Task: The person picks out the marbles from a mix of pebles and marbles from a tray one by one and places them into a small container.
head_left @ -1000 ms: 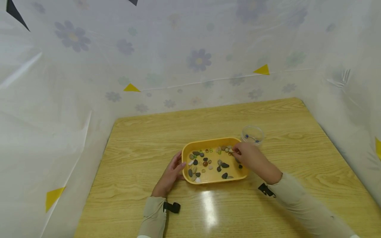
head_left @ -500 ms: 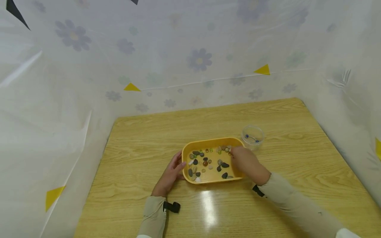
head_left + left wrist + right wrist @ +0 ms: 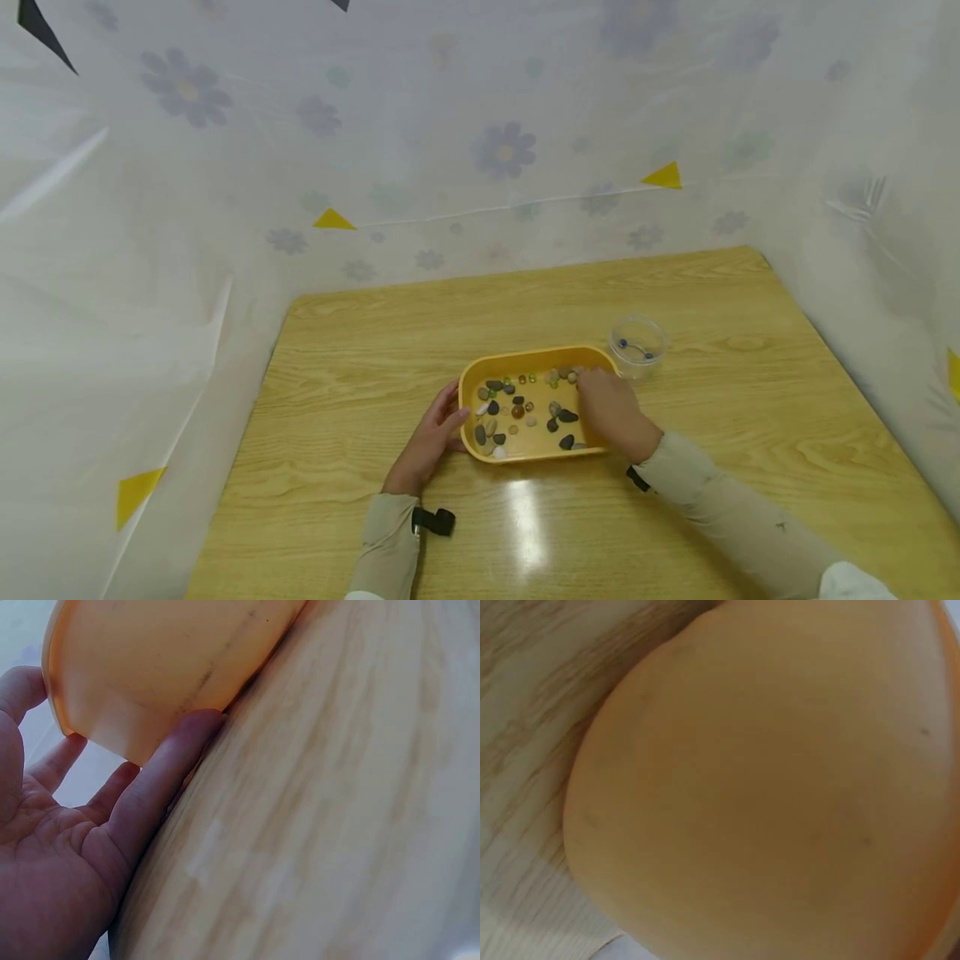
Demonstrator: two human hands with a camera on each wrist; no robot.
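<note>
A yellow tray (image 3: 540,457) with rounded corners lies on the table, holding several dark and pale pebbles (image 3: 567,416) and small glass beads (image 3: 517,412). My left hand (image 3: 430,439) grips its left end. In the left wrist view, that hand's thumb is at the rim and its fingers lie against the outer wall. My right hand (image 3: 611,408) reaches into the tray's right end, close to pale stones (image 3: 572,377) by the back wall. Its fingertips are hidden behind the hand, and only the tray's outer wall (image 3: 757,780) fills most of the right wrist view.
A clear round cup (image 3: 637,348) with blue beads in it stands just behind the tray's right corner. The wood-grain table (image 3: 390,350) is enclosed by pale plastic sheeting (image 3: 450,125) with flower prints and yellow triangles.
My right hand has moved lower and left, from the tray's back right edge into its right end, covering the stones there. My left hand and the tray have stayed in place.
</note>
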